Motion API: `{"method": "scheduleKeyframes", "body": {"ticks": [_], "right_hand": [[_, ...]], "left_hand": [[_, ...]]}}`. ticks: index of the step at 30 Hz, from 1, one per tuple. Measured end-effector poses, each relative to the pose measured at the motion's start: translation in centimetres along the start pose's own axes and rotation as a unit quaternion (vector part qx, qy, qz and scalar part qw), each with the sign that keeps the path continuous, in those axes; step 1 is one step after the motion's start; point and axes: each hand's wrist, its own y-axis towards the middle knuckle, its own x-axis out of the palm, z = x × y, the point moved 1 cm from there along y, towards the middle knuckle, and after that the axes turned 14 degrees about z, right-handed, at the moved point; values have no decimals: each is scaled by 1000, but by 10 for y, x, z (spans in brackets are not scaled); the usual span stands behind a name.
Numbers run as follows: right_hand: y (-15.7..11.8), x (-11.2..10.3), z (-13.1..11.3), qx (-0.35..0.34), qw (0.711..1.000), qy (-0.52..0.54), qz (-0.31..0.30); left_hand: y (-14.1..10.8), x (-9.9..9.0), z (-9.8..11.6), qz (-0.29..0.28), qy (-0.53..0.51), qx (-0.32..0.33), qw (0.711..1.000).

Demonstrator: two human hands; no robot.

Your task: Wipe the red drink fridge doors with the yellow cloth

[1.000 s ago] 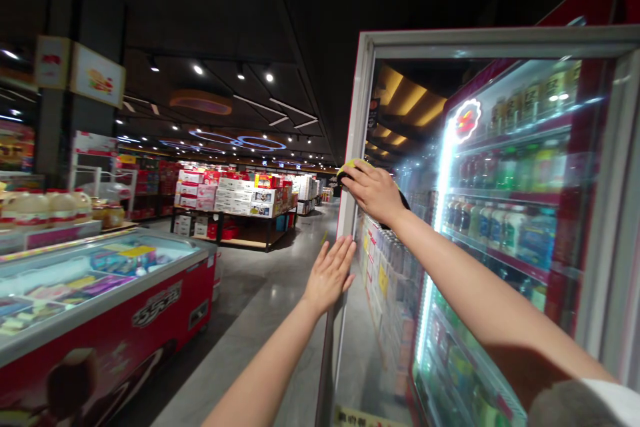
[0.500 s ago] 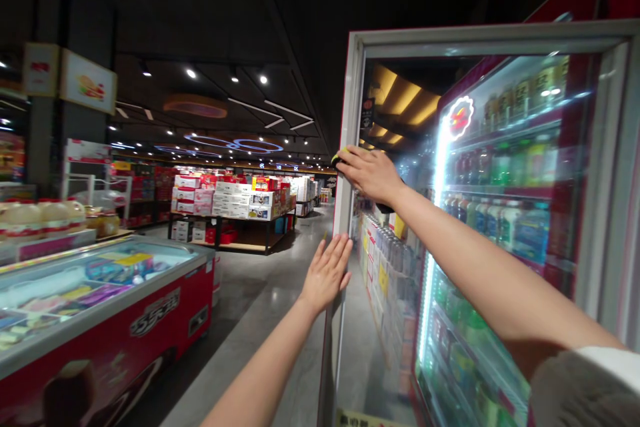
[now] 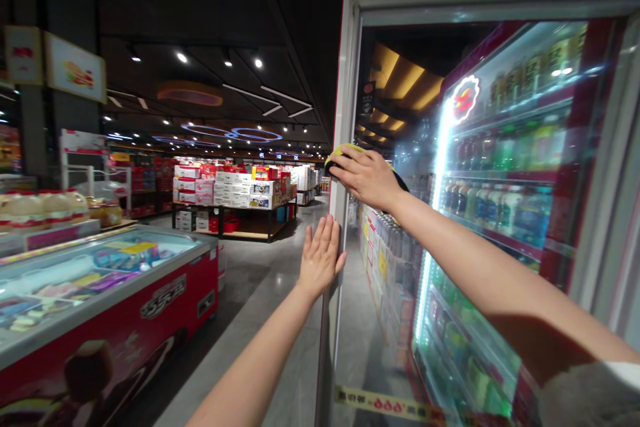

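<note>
A glass fridge door [image 3: 450, 8] with a pale frame stands swung open in front of me. My right hand [image 3: 367, 175] presses a yellow and black cloth [image 3: 336, 153] against the door's upright frame and glass near its left edge. Its fingers lie over the cloth, whose black border shows behind the wrist. Lower down, my left hand [image 3: 320, 257] rests flat on the outer edge of the same door, fingers stretched and holding nothing. Through the glass, or mirrored in it, lit shelves of bottles [image 3: 500, 207] appear.
A red chest freezer [image 3: 195, 297] with packaged goods inside stands at the left. Behind it are large white jugs [image 3: 27, 210]. Farther off, stacked boxes [image 3: 233, 187] sit on a low display table. Grey floor [image 3: 260, 320] runs between freezer and door.
My right hand has slid slightly on the door's left frame, and more of the cloth shows around it. My left hand stays on the edge. The door now sits higher in view.
</note>
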Motion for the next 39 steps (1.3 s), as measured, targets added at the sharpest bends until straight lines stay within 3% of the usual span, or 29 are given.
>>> {"method": "scheduleKeyframes", "body": {"ticks": [5,11,15,18,24,32,39], "right_hand": [[-48,5,-38,-18,998,28,-49],[-114,12,-85,32,999,12,-10],[-142,9,-95,24,1000,-12,9],[-130,3,-76,8,1000,11,11],[-59,-5,-21,92,995,-12,23],[-74,-3,-39,64,998,-6,19],[-28,-8,10,161,985,-46,50]], "left_hand": [[-2,-1,2,-10,-5,5,1000],[-5,-9,4,-3,-17,15,1000],[-3,-16,4,-9,-32,45,998],[4,-19,3,-15,-37,54,998],[29,-12,12,-26,-29,41,998],[37,-7,17,-13,-25,35,999],[66,-9,15,0,-16,31,999]]}}
